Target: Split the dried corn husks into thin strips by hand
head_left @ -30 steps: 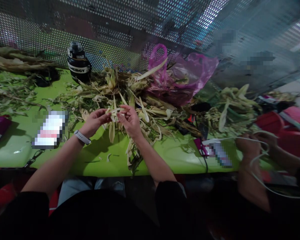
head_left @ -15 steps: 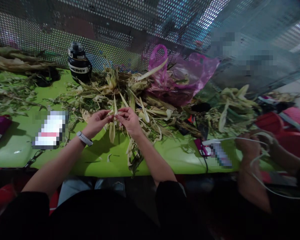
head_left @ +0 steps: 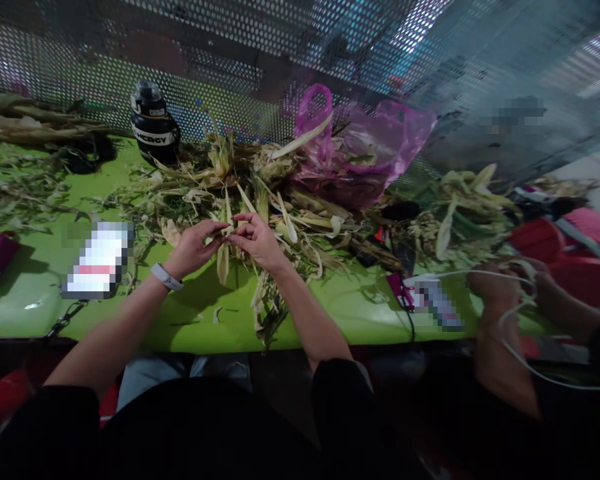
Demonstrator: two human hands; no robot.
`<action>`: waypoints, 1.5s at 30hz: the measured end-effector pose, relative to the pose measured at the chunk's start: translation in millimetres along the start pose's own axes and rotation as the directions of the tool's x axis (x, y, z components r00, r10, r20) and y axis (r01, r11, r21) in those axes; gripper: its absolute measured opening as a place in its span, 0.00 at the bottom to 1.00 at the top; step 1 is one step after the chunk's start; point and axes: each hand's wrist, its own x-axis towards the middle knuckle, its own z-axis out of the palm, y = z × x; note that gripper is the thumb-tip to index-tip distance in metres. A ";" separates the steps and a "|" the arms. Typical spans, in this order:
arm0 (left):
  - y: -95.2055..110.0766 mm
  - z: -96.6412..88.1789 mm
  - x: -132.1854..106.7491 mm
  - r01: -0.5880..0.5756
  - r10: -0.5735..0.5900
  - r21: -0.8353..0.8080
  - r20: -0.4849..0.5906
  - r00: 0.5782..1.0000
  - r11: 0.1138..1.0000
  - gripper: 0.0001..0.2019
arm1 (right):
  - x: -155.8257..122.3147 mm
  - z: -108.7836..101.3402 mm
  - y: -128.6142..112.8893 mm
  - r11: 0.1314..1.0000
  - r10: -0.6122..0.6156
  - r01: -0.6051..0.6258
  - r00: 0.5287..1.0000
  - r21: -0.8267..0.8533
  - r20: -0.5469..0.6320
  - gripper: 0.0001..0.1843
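My left hand (head_left: 194, 247), with a white watch on its wrist, and my right hand (head_left: 260, 241) meet above the green table (head_left: 200, 320). Both pinch the same pale dry corn husk strip (head_left: 224, 250), which hangs down between them. Right behind my hands lies a heap of dry husks and leaves (head_left: 260, 187).
A black bottle (head_left: 153, 127) stands at the back left, a pink plastic bag (head_left: 360, 157) behind the heap. A blurred phone (head_left: 99, 260) lies left of my hands. On the right another person's hands (head_left: 495, 293) handle a white cable (head_left: 520, 313). A perforated metal screen (head_left: 280, 40) closes the back.
My hands have stayed together on the husk strip, with the fingers shifting slightly. The view has drifted a little. The other person's hands keep working the cable.
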 end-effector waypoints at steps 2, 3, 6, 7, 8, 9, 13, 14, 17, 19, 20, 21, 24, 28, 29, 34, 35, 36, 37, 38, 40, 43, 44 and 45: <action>0.4 0.0 0.1 -0.030 0.031 0.018 -0.016 0.999 0.999 0.14 | -1.3 1.2 -1.8 0.999 -0.042 0.041 0.999 -0.023 -0.026 0.30; 1.0 0.2 -0.1 -0.041 0.041 0.016 -0.024 0.999 0.999 0.14 | -2.0 1.4 -3.2 0.998 -0.055 0.054 0.998 -0.031 -0.032 0.30; 3.8 1.3 -1.1 -0.056 0.055 -0.014 -0.045 0.997 0.998 0.14 | -3.6 0.0 -7.6 0.999 -0.034 0.033 0.999 -0.027 -0.009 0.29; 4.8 1.6 -1.4 -0.057 0.055 -0.026 -0.045 0.997 0.998 0.14 | -3.8 -0.9 -8.6 1.000 -0.015 0.015 1.000 -0.016 0.001 0.29; 5.5 1.9 -1.6 -0.057 0.055 -0.035 -0.043 0.998 0.998 0.14 | -3.8 -1.9 -9.2 1.000 0.004 -0.004 1.000 -0.003 0.008 0.29; 5.9 2.2 -1.8 -0.057 0.056 -0.039 -0.041 0.998 0.998 0.14 | -3.7 -2.8 -9.5 1.000 0.020 -0.021 1.000 0.011 0.011 0.30; 5.6 2.9 -1.4 -0.063 0.061 -0.042 -0.046 0.997 0.997 0.13 | -2.6 -4.2 -7.6 0.998 0.040 -0.041 0.999 0.054 0.005 0.29; 5.3 2.8 -1.2 -0.065 0.063 -0.041 -0.051 0.997 0.997 0.12 | -2.4 -4.0 -6.7 0.998 0.034 -0.035 0.999 0.059 0.005 0.29; 3.8 1.9 -0.5 -0.065 0.062 -0.046 -0.052 0.997 0.997 0.12 | -2.0 -2.6 -4.5 0.998 0.007 -0.008 1.000 0.056 0.021 0.28; 1.8 1.0 -0.2 -0.044 0.043 -0.058 -0.031 0.999 0.997 0.12 | -2.2 -1.0 -3.7 0.999 -0.009 0.008 0.999 0.047 0.036 0.28; 0.5 0.7 -0.1 -0.030 0.029 -0.060 -0.011 1.000 0.998 0.12 | -2.5 -0.1 -3.6 0.999 -0.012 0.010 0.999 0.040 0.044 0.28; -0.8 0.4 -0.1 -0.013 0.014 -0.060 0.012 1.000 0.998 0.13 | -2.9 1.0 -3.6 0.999 -0.010 0.009 0.999 0.032 0.049 0.29; -3.2 0.2 -0.5 0.020 -0.018 -0.067 0.026 1.000 0.998 0.14 | -4.3 3.7 -4.1 1.000 -0.002 0.002 1.000 0.000 0.000 0.30; -0.1 -0.2 -1.0 0.021 -0.025 -0.089 -0.037 0.999 0.996 0.15 | -4.3 2.1 -5.8 0.999 0.027 -0.025 0.997 0.029 -0.077 0.28; 0.9 -0.2 -1.0 0.017 -0.021 -0.084 -0.044 0.999 0.996 0.15 | -3.9 0.7 -6.4 0.997 0.043 -0.040 0.997 0.060 -0.062 0.28; -0.2 2.0 -0.7 -0.042 0.040 -0.025 -0.085 0.996 0.999 0.14 | -1.5 -4.6 -7.5 0.977 0.084 -0.082 0.996 0.196 -0.003 0.28; -1.2 2.9 -0.8 -0.056 0.054 -0.017 -0.092 0.994 0.998 0.13 | -1.2 -4.2 -6.7 0.976 0.088 -0.085 0.996 0.199 -0.005 0.28; -1.9 3.6 -1.0 -0.063 0.061 -0.013 -0.096 0.994 0.998 0.12 | -1.0 -3.4 -5.5 0.977 0.091 -0.088 0.996 0.195 -0.006 0.27; -2.4 4.0 -1.2 -0.061 0.059 -0.017 -0.094 0.994 0.998 0.12 | -0.9 -2.1 -4.1 0.979 0.091 -0.088 0.996 0.183 -0.007 0.27; -2.6 4.2 -1.4 -0.047 0.044 -0.029 -0.085 0.995 0.998 0.12 | -0.9 -0.5 -2.5 0.983 0.086 -0.083 0.996 0.165 -0.012 0.27; -2.6 3.4 -1.5 0.027 -0.032 -0.089 -0.054 0.998 0.996 0.15 | -1.5 2.6 0.0 0.994 0.041 -0.034 0.997 0.107 -0.063 0.29; -2.8 1.1 -0.6 0.208 -0.217 -0.281 -0.002 0.976 0.937 0.20 | -3.2 3.8 -0.2 0.995 -0.093 0.085 0.979 -0.051 -0.182 0.32; -2.8 0.4 0.0 0.264 -0.278 -0.359 0.012 0.960 0.895 0.22 | -3.9 2.8 -1.6 0.988 -0.132 0.114 0.974 -0.106 -0.184 0.32; -2.6 -0.1 0.7 0.307 -0.330 -0.432 0.023 0.944 0.848 0.23 | -4.5 1.3 -3.5 0.978 -0.162 0.136 0.973 -0.161 -0.163 0.31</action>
